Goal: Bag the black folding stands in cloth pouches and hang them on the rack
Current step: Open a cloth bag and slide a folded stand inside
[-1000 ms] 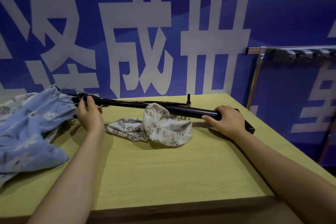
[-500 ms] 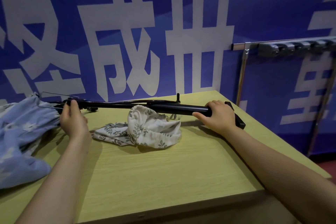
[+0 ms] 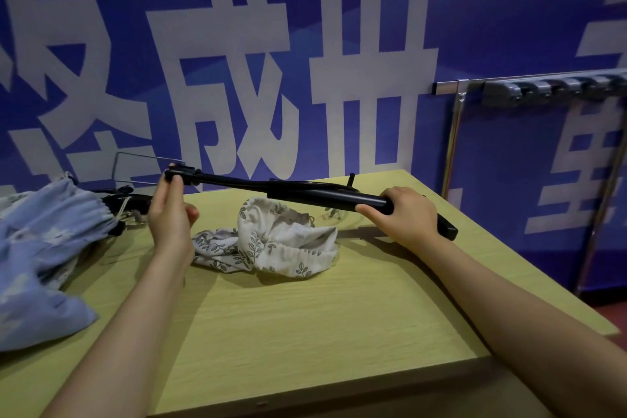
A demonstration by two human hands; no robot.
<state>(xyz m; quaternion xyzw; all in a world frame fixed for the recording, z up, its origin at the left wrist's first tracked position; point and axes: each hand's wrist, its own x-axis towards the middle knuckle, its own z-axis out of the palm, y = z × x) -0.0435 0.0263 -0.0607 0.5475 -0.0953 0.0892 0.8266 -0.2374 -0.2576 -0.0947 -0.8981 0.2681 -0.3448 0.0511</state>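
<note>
A long black folding stand (image 3: pixel 315 193) hangs level above the table, held at both ends. My left hand (image 3: pixel 171 210) pinches its thin left tip, where a grey wire loop (image 3: pixel 135 166) sticks out. My right hand (image 3: pixel 407 214) grips the thick tube near its right end. Below the stand a white leaf-print cloth pouch (image 3: pixel 271 241) lies crumpled on the table. A blue flowered pouch (image 3: pixel 44 248) lies at the left with black stand parts (image 3: pixel 125 204) poking from its drawstring mouth.
The yellow wooden table (image 3: pixel 305 332) ends just right of my right hand. Beyond that edge stands a metal rack (image 3: pixel 454 132) with a row of grey hooks (image 3: pixel 543 90) on its top bar. A blue banner wall is close behind.
Both hands have lifted the stand off the table. Its left tip is now clear of the blue pouch and the wire loop shows fully. The view has shifted left.
</note>
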